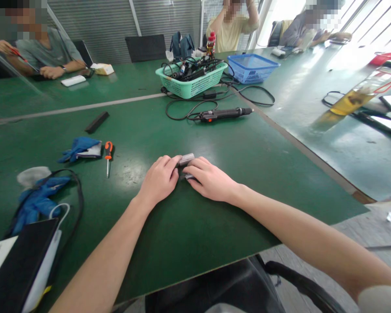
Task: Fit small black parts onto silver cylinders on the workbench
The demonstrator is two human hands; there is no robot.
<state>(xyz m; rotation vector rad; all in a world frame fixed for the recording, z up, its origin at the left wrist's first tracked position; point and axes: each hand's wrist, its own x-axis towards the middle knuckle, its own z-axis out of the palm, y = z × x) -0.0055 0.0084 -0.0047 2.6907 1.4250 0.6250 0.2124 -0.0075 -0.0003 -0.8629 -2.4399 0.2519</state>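
Observation:
My left hand [160,179] rests on the green table with its fingers curled together. Its fingertips meet the end of a small grey cylindrical piece [187,159], whose exact kind I cannot make out. Close beside it, my right hand [212,178] has bent fingers over a small silvery piece [189,176], mostly hidden beneath them. The grey piece pokes out just beyond the right fingertips. To the left lies a screwdriver [108,154] with an orange and black handle, apart from both hands.
Beyond my hands lies a corded electric screwdriver [226,114]. Farther back stand a green basket [195,85] of tools and a blue basket [252,69]. Blue gloves [83,148] and a dark bar [97,122] lie left. A bottle [356,95] is at right. Several people sit around.

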